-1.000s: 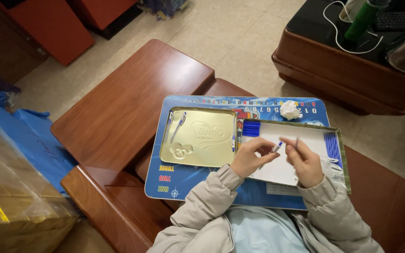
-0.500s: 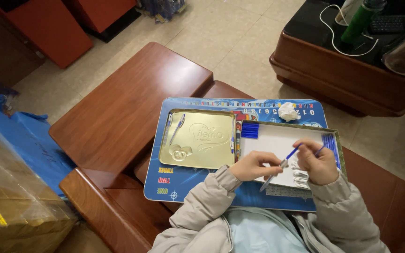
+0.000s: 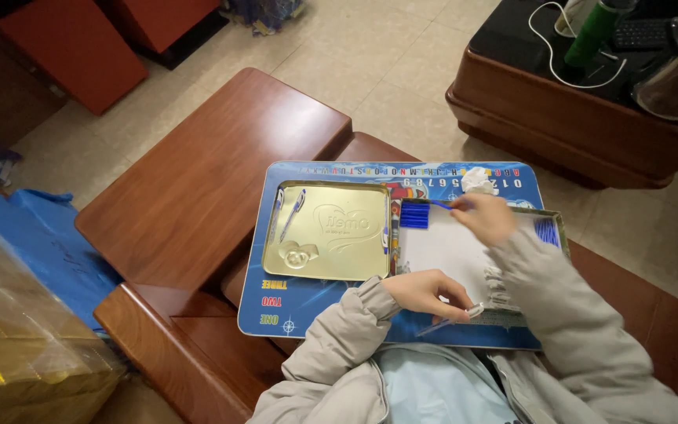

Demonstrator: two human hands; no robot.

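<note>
Head view: a person sat over a blue lap board.
Left hand: curled near the board's bottom edge, pinching a clear pen barrel.
Right hand: blurred, holding a blue refill over the white tray, beside the blue refill bundle.
Gold lid: on the board's left half, two pens at its left edge.

1. Two hands: left hand, right hand.
2. Two pens lying in one gold tin lid.
3. One blue board.
4. One crumpled tissue.
5. One green bottle.
</note>
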